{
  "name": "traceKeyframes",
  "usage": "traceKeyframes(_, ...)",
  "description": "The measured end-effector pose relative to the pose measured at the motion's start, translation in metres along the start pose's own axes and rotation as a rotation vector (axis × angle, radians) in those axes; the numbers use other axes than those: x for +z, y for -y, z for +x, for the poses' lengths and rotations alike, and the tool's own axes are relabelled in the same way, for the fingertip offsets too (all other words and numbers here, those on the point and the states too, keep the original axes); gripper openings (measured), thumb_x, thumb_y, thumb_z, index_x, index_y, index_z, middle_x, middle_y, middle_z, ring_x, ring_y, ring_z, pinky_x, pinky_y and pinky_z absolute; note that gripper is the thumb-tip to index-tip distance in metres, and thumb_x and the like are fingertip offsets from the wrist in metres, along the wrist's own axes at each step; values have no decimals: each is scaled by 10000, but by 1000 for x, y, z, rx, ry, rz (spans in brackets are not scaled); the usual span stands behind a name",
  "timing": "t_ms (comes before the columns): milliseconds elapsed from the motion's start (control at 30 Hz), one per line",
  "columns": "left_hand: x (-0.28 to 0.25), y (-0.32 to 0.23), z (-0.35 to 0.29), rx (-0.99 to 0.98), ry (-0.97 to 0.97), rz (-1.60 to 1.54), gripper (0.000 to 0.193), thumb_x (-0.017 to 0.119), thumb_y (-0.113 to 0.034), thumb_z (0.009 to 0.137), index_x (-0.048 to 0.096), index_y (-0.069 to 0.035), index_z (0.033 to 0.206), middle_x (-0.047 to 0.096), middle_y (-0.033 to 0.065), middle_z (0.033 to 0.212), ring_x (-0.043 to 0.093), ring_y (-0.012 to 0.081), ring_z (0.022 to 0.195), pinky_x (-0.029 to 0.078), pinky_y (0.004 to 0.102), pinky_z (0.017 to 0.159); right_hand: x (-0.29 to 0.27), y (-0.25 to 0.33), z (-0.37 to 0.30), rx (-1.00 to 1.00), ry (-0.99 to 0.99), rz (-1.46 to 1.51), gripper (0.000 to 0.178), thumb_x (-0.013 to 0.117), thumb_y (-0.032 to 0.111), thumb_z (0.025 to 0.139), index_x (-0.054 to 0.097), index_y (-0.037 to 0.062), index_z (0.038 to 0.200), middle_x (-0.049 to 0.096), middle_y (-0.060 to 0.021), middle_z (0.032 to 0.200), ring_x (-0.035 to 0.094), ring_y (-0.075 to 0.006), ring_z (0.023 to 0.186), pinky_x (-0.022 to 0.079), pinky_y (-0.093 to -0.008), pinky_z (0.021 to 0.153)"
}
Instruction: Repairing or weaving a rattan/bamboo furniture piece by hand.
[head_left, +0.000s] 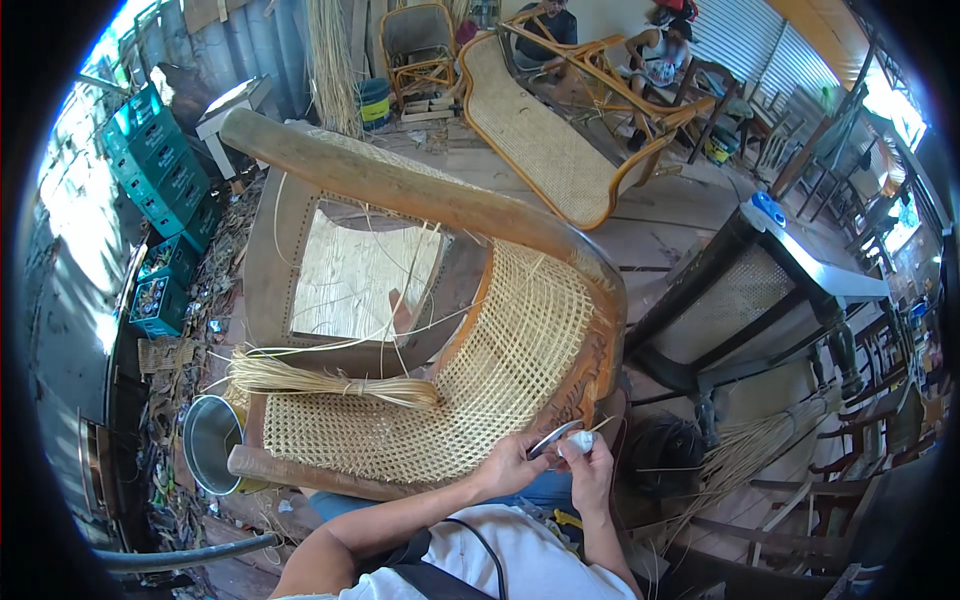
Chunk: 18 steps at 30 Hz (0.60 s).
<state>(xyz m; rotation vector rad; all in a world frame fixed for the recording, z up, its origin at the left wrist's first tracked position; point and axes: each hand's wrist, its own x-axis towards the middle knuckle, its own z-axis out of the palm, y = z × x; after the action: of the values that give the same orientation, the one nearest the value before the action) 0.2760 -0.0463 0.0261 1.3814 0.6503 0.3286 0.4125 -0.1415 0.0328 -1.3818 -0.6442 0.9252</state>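
Note:
A chair with a curved woven cane back (520,330) and a carved wooden frame lies tipped over in front of me. At its near edge my left hand (510,465) is closed on a slim tool with a grey metal blade (555,438), which looks like a knife. Beside it, my right hand (592,468) pinches a small white crumpled wad (577,442), perhaps cloth or paper. A thin pale strip (602,424) sticks out past the right fingers. On the weave rests a tied bundle of cane strands (330,382), with loose ends trailing over the chair's open seat frame.
A metal bucket (207,445) stands left of the chair. Green crates (160,165) are stacked along the left wall. To the right are a dark chair frame (720,300) and loose cane strands (760,445). Two people sit at the back behind a cane lounge chair (535,130).

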Motion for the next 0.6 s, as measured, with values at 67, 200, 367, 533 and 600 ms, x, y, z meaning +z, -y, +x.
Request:
traceKeyframes(67,2,1,1,36,-4,-79,171,632,-87,917,667,8,1056,675,14,869,593,64,790,499,231,735,1,-2,5,-72,-69,-54,262,700,233,912,586,19,1012,646,-47,821,619,-101,695,511,-240,613)
traceKeyframes(200,-3,-8,-7,109,22,38,106,630,-74,925,655,6,990,594,-20,791,494,50,730,433,232,644,-15,1,22,-255,-248,-324,279,706,253,910,588,5,960,625,-34,800,602,-87,705,503,-247,641)
traceKeyframes(367,-51,-41,-51,123,169,27,151,633,-155,953,654,-9,985,591,-30,801,494,47,739,421,240,628,-69,30,45,-199,-300,-160,199,680,128,904,558,23,1020,604,-33,855,600,-93,702,570,-258,635)
traceKeyframes(533,-135,-73,-122,-52,140,120,127,680,-112,908,668,10,944,647,6,827,554,67,751,459,262,668,-132,59,58,-333,-228,-142,224,680,117,909,548,24,1065,633,-57,903,616,-99,733,564,-252,685)
traceKeyframes(600,-160,-82,-152,6,117,124,88,682,-76,901,670,11,917,637,-5,821,552,50,761,452,252,661,-143,69,66,-366,-307,-60,187,652,78,922,536,3,1049,616,-54,858,569,-97,702,507,-244,655)
